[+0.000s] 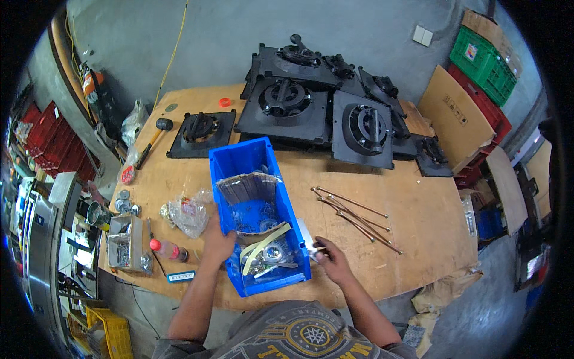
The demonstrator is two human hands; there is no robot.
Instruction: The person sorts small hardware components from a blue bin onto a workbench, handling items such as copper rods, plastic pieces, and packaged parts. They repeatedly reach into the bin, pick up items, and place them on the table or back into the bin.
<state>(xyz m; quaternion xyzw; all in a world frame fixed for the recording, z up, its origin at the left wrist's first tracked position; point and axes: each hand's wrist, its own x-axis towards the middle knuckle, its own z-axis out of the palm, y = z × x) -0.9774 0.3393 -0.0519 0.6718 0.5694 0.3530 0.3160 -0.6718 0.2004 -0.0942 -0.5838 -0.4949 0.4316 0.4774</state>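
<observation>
A long blue plastic bin [293, 210] sits near the front of the wooden table, split by cardboard dividers. Inside its near compartment lie a pale yellow strip [256, 251], a shiny round metal part [273, 253] and small loose pieces. My left hand [219, 239] grips the bin's left wall, the thumb up by the rim. Beside the right wall, my right hand [333, 261] is closed, fingers bent together around something small that I cannot make out. A white flat piece [307, 236] shows between that hand and the bin.
Black cast burner assemblies [284, 107] are piled at the back. Several copper-coloured rods [359, 218] lie to the right. On the left are a hammer [154, 140], a plastic bag [188, 216], a red-capped bottle [170, 250] and a small parts box [124, 244]. A cardboard sheet [455, 119] leans at right.
</observation>
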